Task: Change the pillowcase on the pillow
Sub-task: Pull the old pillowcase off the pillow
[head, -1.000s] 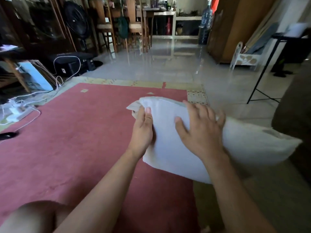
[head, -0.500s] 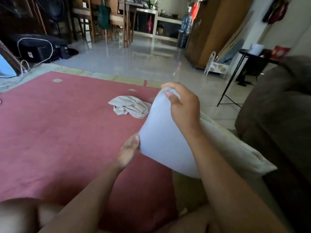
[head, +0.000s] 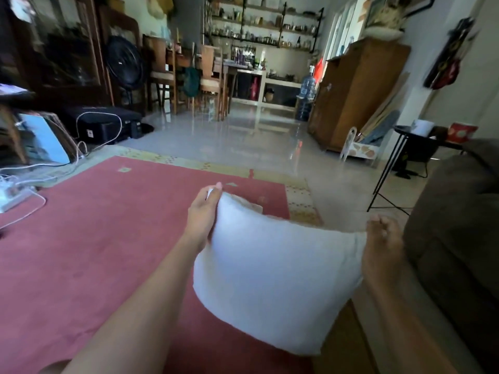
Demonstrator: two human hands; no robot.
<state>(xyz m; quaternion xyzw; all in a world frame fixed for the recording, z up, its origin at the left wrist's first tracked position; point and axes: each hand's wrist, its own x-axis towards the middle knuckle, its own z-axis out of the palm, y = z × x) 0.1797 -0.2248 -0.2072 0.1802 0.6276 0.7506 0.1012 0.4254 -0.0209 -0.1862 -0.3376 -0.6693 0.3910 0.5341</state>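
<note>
Plain white stuffed pillow (head: pixel 272 273) held up in both hands above the red-pink rug (head: pixel 94 238).
The left hand (head: pixel 205 211) grips its upper left corner, fingers curled behind; the right hand (head: pixel 383 247) clasps its right edge, beside a dark brown sofa (head: pixel 459 238).

A: What covers the floor?
B: A red rug with a pale patterned border (head: pixel 94 238), and a white power strip (head: pixel 14 197) at its left edge.
A: And on the right?
B: A tall brown wooden cabinet (head: pixel 356 95), with a blue plastic water jug (head: pixel 306 87) beside it.
</note>
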